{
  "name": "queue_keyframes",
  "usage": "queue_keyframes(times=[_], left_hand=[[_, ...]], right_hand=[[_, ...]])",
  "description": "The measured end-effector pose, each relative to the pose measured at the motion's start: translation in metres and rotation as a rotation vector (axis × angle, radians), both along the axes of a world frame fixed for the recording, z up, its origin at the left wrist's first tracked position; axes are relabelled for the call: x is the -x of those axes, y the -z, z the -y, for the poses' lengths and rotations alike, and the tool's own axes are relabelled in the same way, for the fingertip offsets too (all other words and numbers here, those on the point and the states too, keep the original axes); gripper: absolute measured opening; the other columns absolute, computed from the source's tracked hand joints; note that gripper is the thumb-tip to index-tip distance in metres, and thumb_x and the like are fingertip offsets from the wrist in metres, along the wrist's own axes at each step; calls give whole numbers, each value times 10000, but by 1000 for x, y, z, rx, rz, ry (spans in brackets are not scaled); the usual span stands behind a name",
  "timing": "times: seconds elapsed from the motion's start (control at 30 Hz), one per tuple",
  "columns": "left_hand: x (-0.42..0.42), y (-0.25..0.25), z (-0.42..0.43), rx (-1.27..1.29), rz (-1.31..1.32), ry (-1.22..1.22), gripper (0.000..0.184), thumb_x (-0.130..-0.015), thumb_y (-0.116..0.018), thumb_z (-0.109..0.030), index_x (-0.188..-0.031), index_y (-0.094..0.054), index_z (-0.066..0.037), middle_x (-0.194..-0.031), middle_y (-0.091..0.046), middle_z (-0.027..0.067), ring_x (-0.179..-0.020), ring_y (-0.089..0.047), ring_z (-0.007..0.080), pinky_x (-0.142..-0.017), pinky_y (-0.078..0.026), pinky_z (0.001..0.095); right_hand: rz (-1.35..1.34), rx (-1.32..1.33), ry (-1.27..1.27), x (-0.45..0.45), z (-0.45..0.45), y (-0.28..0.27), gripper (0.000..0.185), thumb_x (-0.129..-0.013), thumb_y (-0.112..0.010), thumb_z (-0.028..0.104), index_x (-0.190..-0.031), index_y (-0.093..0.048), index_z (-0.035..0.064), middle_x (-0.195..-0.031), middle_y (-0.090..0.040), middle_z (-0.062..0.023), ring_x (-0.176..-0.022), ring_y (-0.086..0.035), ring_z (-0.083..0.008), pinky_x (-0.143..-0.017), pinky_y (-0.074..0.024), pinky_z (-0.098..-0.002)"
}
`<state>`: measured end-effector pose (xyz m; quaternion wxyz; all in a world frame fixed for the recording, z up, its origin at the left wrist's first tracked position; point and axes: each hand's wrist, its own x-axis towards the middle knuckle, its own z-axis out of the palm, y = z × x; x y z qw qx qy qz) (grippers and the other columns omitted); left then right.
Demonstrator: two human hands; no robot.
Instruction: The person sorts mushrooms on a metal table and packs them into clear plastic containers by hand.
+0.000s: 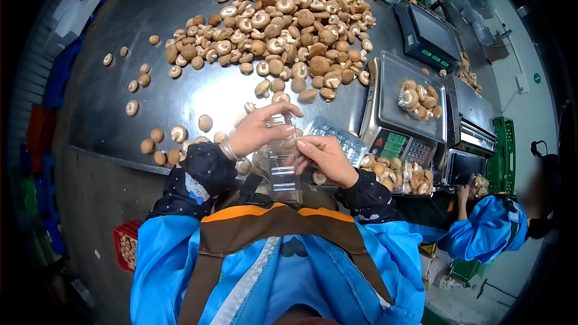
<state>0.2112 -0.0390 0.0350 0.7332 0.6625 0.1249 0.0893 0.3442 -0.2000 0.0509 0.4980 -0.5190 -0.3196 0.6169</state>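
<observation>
Across the dark grey, shiny metal table (96, 120), we see a wide heap of brown, round mushrooms (301, 18) toward the far side, while at left single ones lie apart, with smooth metal between. Near the front edge we hold a clear, thin plastic container (284, 171) with ribbed walls. Our left hand (259, 132), wearing a silvery bracelet (229, 149), curves over its upper part, the thumb and fingers narrow around it. Our right hand (328, 159) reaches in from the other side, bent fingertips at its wall; whether they pinch it, we cannot tell. Just beside this hand lies a clear, shiny tray (340, 139), and farther right, the silver scale (397, 65) bears a transparent mushroom pack (420, 100).
</observation>
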Motion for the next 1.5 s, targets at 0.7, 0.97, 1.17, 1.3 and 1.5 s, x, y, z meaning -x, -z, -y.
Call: queue_keyframes(times=[0.7,0.97,1.17,1.3,1.5], left_hand=[[45,15,-2,-398,68,-243,741,-728,-721,-244,-1347,-358,-59,-1296,-432,161,-1242,-404,282,-1034,-333,377],[69,0,-49,-295,80,-237,631,-753,-727,-251,-1280,-435,-64,-1269,-464,111,-1231,-414,240,-1038,-327,372],[67,3,-60,-378,54,-195,522,-759,-705,-292,-1192,-524,-63,-1194,-513,94,-1185,-442,247,-1032,-322,373],[67,17,-58,-465,51,-220,440,-765,-687,-299,-1129,-571,-79,-1154,-522,113,-1128,-474,274,-994,-356,379],[80,40,-53,-480,98,-333,465,-776,-674,-380,-1116,-564,-82,-1135,-528,131,-1133,-440,319,-994,-338,413]], right_hand=[[-146,-12,-14,38,-26,23,368,-927,-532,207,-1157,-542,-81,-972,-649,-175,-856,-659,-232,-732,-536,-305],[100,-81,-166,42,-58,35,354,-956,-472,276,-1018,-627,-36,-792,-678,-70,-613,-563,-73,-532,-416,-204],[-2,-104,-169,60,-71,13,347,-974,-433,201,-1122,-554,-89,-1007,-655,-141,-867,-644,-173,-738,-512,-275],[139,-128,-135,61,-73,14,343,-973,-452,239,-1104,-574,-53,-960,-664,-109,-806,-646,-140,-706,-511,-255],[498,-133,-77,69,-90,8,318,-964,-484,220,-972,-633,-61,-746,-593,-39,-626,-563,-108,-578,-464,-235]])
